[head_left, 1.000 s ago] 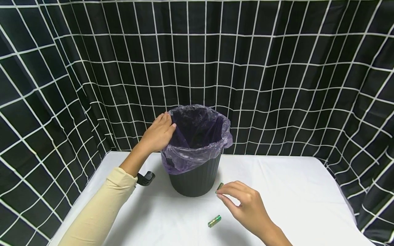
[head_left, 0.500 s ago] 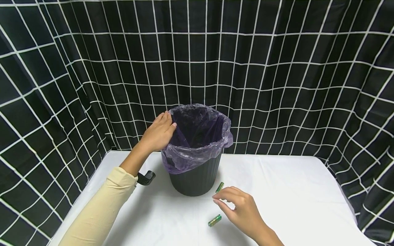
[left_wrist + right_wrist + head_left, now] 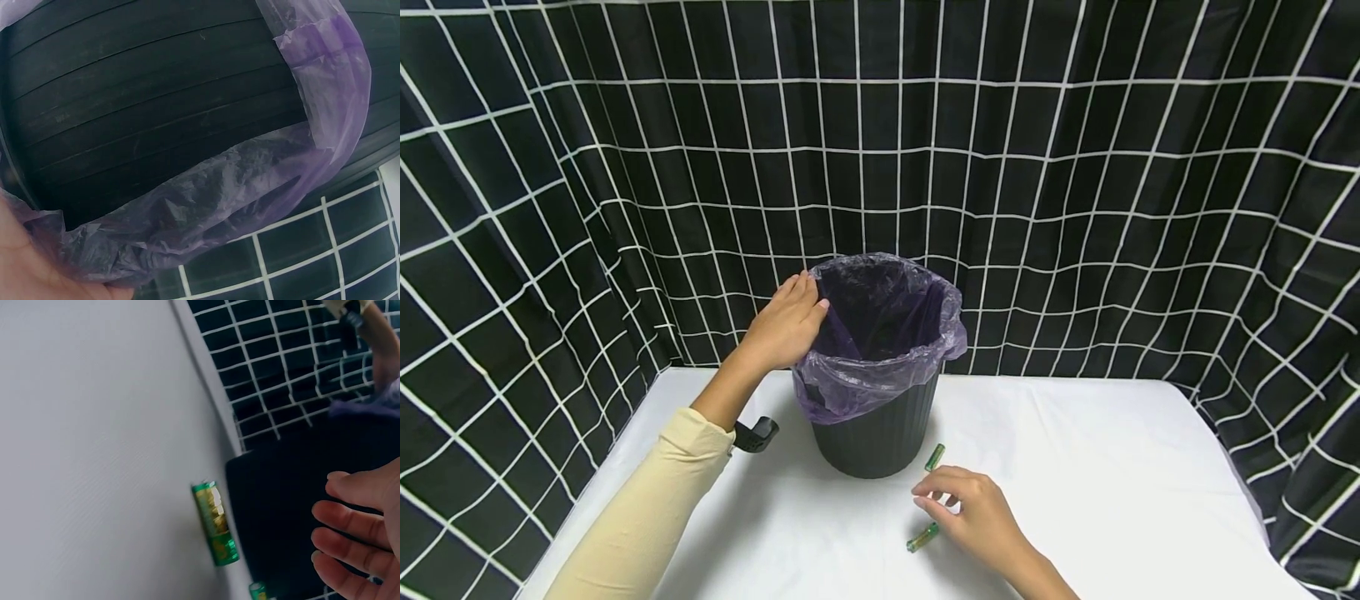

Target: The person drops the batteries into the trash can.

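Note:
A dark ribbed trash bin [image 3: 872, 446] stands upright on the white table, lined with a translucent purple bag [image 3: 865, 387] folded over its rim. My left hand [image 3: 782, 325] holds the bin's left rim, thumb at the inner side; in the left wrist view part of that hand [image 3: 31, 265] touches the bag. Two green and gold batteries lie on the table: one battery [image 3: 935, 457] by the bin's base, the nearer battery [image 3: 922, 537] partly behind my right hand [image 3: 973, 512]. That hand hovers with loosely bent fingers, holding nothing; the right wrist view shows a gap between its fingers [image 3: 340, 519] and a battery [image 3: 215, 523].
A black curtain with a white grid [image 3: 1000, 183] surrounds the back and sides of the white table [image 3: 1075, 467]. A black curved piece [image 3: 756, 435] sticks out from my left wrist, beside the bin.
My right hand has moved left and toward me, from beside the farther battery to over the nearer one, uncovering the farther battery. My left hand and the bin have stayed put.

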Tool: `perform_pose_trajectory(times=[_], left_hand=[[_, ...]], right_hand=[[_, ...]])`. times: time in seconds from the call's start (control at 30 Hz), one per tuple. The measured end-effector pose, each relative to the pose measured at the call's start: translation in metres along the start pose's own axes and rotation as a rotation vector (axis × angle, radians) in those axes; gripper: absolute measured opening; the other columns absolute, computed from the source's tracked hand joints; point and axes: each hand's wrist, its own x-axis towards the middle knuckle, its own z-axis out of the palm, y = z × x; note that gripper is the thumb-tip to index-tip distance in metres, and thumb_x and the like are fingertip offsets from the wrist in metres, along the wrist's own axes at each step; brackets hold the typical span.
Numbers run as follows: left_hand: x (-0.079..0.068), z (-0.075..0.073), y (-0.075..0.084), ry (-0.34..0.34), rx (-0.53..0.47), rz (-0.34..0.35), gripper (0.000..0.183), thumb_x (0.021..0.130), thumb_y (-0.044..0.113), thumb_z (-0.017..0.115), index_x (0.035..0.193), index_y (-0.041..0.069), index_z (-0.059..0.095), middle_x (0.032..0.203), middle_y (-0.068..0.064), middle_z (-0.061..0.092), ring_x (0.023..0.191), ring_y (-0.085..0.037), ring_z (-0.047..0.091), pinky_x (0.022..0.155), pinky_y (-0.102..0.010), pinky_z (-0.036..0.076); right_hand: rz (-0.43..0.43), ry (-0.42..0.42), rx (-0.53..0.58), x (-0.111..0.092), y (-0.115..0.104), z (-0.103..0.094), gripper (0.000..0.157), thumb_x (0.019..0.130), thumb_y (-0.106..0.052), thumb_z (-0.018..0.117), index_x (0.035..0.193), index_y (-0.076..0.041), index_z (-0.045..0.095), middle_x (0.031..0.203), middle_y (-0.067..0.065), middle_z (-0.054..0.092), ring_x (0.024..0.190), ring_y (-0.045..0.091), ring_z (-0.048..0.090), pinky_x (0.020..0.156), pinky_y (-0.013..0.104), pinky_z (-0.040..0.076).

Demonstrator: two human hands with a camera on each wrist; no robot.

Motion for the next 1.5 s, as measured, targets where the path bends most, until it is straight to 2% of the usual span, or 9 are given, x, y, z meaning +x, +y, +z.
perform_pose_trajectory(times=[0.1, 0.27, 0.43, 0.53, 0.73, 0.97, 1.13, 1.37, 1.5], left_hand=[[0.000, 0.000, 0.000, -0.006, -0.010, -0.009, 0.062, 0.110, 0.030, 0.022, 0.155, -0.013, 0.018, 0.165, -0.026, 0.014, 0.156, -0.033, 0.006, 0.127, -0.038, 0.003], [-0.001, 0.000, -0.001, 0.001, 0.007, -0.004, 0.061, 0.110, 0.029, 0.023, 0.154, -0.013, 0.019, 0.165, -0.026, 0.015, 0.156, -0.034, 0.007, 0.127, -0.039, 0.004], [-0.002, -0.001, -0.002, 0.008, 0.017, 0.009, 0.060, 0.110, 0.027, 0.023, 0.153, -0.015, 0.020, 0.164, -0.028, 0.016, 0.155, -0.034, 0.008, 0.127, -0.039, 0.004], [-0.002, -0.001, -0.003, 0.010, 0.022, 0.013, 0.060, 0.110, 0.027, 0.022, 0.153, -0.015, 0.020, 0.164, -0.028, 0.017, 0.155, -0.034, 0.009, 0.127, -0.039, 0.004], [-0.002, -0.001, -0.004, 0.004, 0.006, -0.001, 0.061, 0.110, 0.029, 0.021, 0.154, -0.013, 0.019, 0.165, -0.027, 0.015, 0.156, -0.033, 0.006, 0.127, -0.038, 0.003], [-0.002, -0.002, -0.003, 0.000, 0.000, -0.004, 0.061, 0.111, 0.029, 0.021, 0.155, -0.013, 0.018, 0.165, -0.026, 0.014, 0.156, -0.032, 0.006, 0.127, -0.038, 0.002], [0.000, -0.001, 0.000, -0.011, -0.008, 0.002, 0.062, 0.111, 0.030, 0.021, 0.155, -0.012, 0.017, 0.166, -0.025, 0.012, 0.156, -0.032, 0.004, 0.127, -0.038, 0.002], [0.001, -0.001, 0.000, -0.004, 0.007, 0.009, 0.061, 0.111, 0.030, 0.021, 0.155, -0.012, 0.018, 0.165, -0.026, 0.013, 0.156, -0.032, 0.005, 0.127, -0.038, 0.002], [0.000, -0.001, 0.000, -0.003, 0.003, 0.002, 0.061, 0.111, 0.030, 0.021, 0.155, -0.012, 0.019, 0.165, -0.026, 0.014, 0.156, -0.032, 0.005, 0.127, -0.038, 0.002]], right_hand=[[0.052, -0.048, -0.004, -0.003, 0.004, 0.002, 0.012, 0.081, -0.005, 0.082, 0.090, -0.012, 0.078, 0.091, -0.004, 0.075, 0.074, 0.004, 0.064, 0.059, 0.027, 0.058], [0.134, -0.181, -0.012, -0.006, 0.012, 0.003, 0.015, 0.080, -0.008, 0.084, 0.093, -0.011, 0.078, 0.097, -0.003, 0.075, 0.076, 0.011, 0.066, 0.063, 0.025, 0.057], [0.185, -0.300, -0.044, -0.008, 0.015, 0.003, 0.019, 0.080, -0.018, 0.085, 0.097, -0.012, 0.078, 0.095, -0.006, 0.073, 0.074, 0.005, 0.063, 0.065, 0.022, 0.053], [0.208, -0.342, -0.057, -0.009, 0.016, 0.003, 0.022, 0.079, -0.022, 0.086, 0.098, -0.013, 0.078, 0.091, -0.009, 0.071, 0.071, 0.003, 0.058, 0.064, 0.020, 0.048], [0.233, -0.423, -0.067, -0.010, 0.019, 0.003, 0.022, 0.076, -0.019, 0.088, 0.096, -0.015, 0.079, 0.085, -0.013, 0.067, 0.069, 0.004, 0.055, 0.062, 0.019, 0.045], [0.235, -0.461, -0.074, -0.010, 0.018, 0.003, 0.015, 0.076, -0.018, 0.087, 0.088, -0.018, 0.078, 0.075, -0.016, 0.060, 0.064, 0.001, 0.050, 0.058, 0.019, 0.042], [0.237, -0.509, -0.077, -0.011, 0.015, 0.000, 0.013, 0.077, -0.021, 0.087, 0.085, -0.020, 0.077, 0.076, -0.019, 0.061, 0.066, 0.000, 0.051, 0.061, 0.018, 0.044], [0.276, -0.608, -0.007, -0.007, 0.008, -0.011, 0.012, 0.079, -0.017, 0.086, 0.082, -0.023, 0.075, 0.076, -0.021, 0.064, 0.069, -0.002, 0.055, 0.066, 0.019, 0.048], [0.257, -0.666, 0.013, -0.004, -0.001, -0.018, 0.013, 0.079, -0.014, 0.085, 0.082, -0.022, 0.076, 0.072, -0.022, 0.061, 0.066, -0.003, 0.052, 0.064, 0.019, 0.046]])
